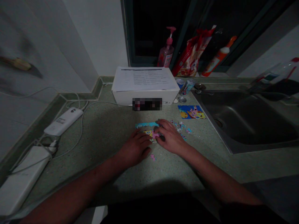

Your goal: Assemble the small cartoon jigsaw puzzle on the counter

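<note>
Speckled green counter (100, 146) fills my feed, with a steel sink (243, 121) set into it well to the right of my right hand (170, 137). Walls (102, 34) meet at the far left corner, and a dark window (144, 28) sits ahead. On its sill, beyond both hands, stand a pink pump bottle (166, 51), a red bag (192, 53) and an orange-capped bottle (218, 56). Ahead of the hands lies a white box (144, 96) topped with printed paper (144, 79), with cans (187, 86) just right of it. Far left of my left hand (135, 148) are a white charger (63, 121), a power bank (23, 180) and tangled cables (81, 130).

Both forearms reach in from the bottom, and the hands lie low, close together, fingers curled down onto a part-built jigsaw puzzle (146, 130) between them. I can't tell whether either hand is gripping a piece. Loose pieces (179, 127) lie just beyond my right hand, a pink piece (152, 157) sits just below my left, and a picture card (191, 112) lies farther ahead.
</note>
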Tool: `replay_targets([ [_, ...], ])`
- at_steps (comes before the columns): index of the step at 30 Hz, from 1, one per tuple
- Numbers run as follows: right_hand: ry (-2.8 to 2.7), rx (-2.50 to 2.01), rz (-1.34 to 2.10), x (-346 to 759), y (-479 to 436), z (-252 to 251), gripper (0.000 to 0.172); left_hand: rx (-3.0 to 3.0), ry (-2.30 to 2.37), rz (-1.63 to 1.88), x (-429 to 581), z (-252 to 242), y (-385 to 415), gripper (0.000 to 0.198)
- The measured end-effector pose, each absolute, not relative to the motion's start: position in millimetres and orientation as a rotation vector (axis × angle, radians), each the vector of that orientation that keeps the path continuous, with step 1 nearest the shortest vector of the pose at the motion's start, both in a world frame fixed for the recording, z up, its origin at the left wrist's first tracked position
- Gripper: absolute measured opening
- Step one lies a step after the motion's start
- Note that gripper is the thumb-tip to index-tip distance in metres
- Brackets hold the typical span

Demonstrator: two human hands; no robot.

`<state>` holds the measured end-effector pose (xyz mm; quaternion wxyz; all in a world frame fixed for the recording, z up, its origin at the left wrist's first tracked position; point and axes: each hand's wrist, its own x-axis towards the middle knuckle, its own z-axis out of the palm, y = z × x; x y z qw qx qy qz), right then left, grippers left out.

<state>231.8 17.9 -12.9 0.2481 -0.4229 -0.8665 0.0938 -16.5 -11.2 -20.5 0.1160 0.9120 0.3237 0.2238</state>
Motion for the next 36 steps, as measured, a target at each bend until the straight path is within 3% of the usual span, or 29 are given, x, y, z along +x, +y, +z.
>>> replay_targets([
  [36,-2.578,-1.177,-0.010,233.6,5.5,11.0,0.017,2.704,0.964,0.566,-16.3,-18.0,-10.8,0.026],
])
